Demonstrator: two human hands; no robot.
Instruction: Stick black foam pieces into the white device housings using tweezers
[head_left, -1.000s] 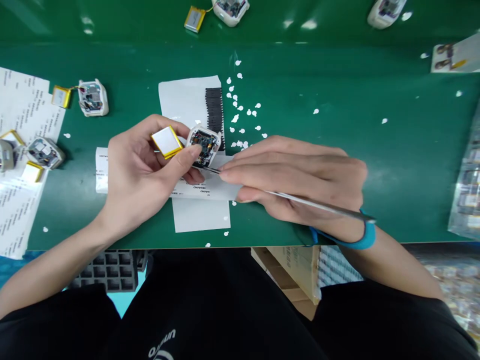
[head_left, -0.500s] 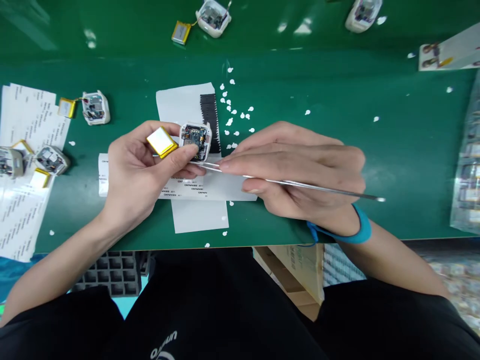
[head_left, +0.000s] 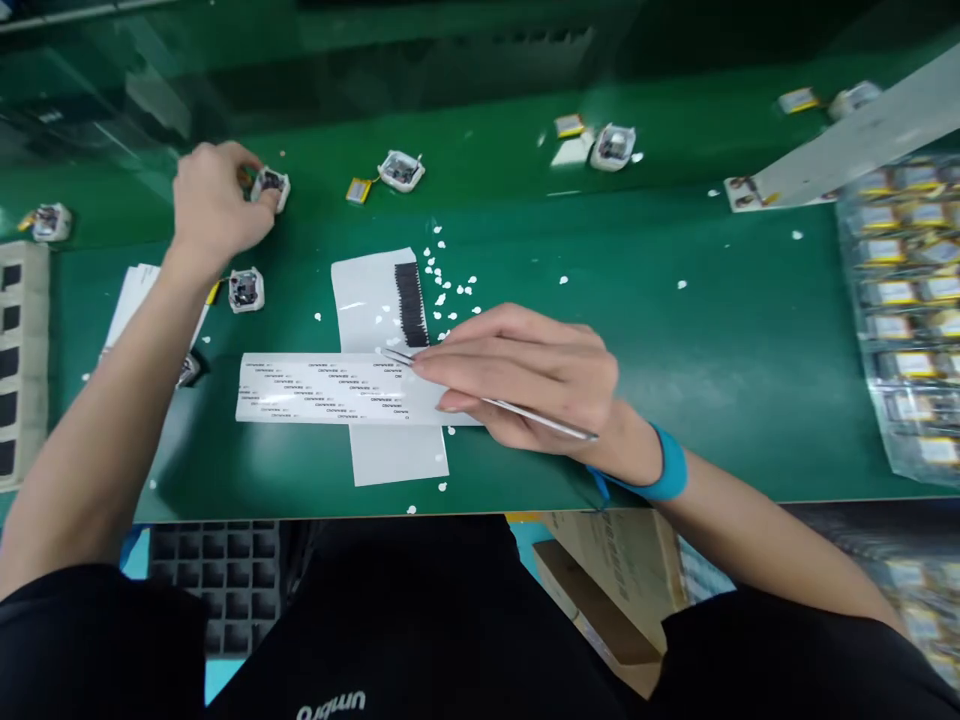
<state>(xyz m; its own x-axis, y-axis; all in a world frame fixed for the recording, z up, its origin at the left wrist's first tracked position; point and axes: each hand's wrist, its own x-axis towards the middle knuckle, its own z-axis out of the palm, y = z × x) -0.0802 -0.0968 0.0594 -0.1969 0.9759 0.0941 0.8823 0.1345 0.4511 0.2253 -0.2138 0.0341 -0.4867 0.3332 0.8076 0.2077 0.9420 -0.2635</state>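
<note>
the left hand (head_left: 221,205) is at the far left of the green counter (head_left: 720,400), its thumb over a white case (head_left: 271,188) with electronics inside; its fingers are bent at the case's left side, partly hidden, so i cannot tell whether this grip is pinching it. a second case (head_left: 246,290) lies nearer, just beside the forearm. the right hand (head_left: 532,378) has its grip pressed together on the tweezers (head_left: 544,420), whose tips point left over the right part of the printed strip (head_left: 300,390). that strip lies across a white sheet (head_left: 367,300) bearing a row of black pieces (head_left: 411,305). small white tabs (head_left: 565,280) are scattered right of the sheet. beyond it, a third case (head_left: 401,171) lies by a battery (head_left: 358,190). a clear tray (head_left: 864,360) of batteries is at the right, a beige tray (head_left: 39,300) at the left edge.
</note>
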